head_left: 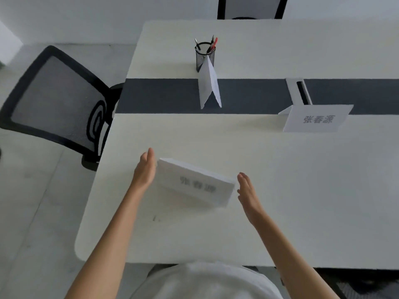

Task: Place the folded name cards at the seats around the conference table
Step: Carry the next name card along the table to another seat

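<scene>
Between the two flat, straight-fingered hands, on the near part of the white conference table (302, 190): one folded name card (195, 183), tent-wise, printed face toward the person, blurred; the left hand (144, 169) stands edge-on against its left end and the right hand (248, 194) just off its right end, neither curling round it. Beyond the right hand and to its right: a second name card (316, 119), upright at the edge of the table's dark centre strip (162, 96). Straight beyond the hands: a third card (209, 85) seen end-on, a mesh pen holder (204, 56) directly behind it; beyond the left hand, off the table's end, a black mesh chair (58, 100).
</scene>
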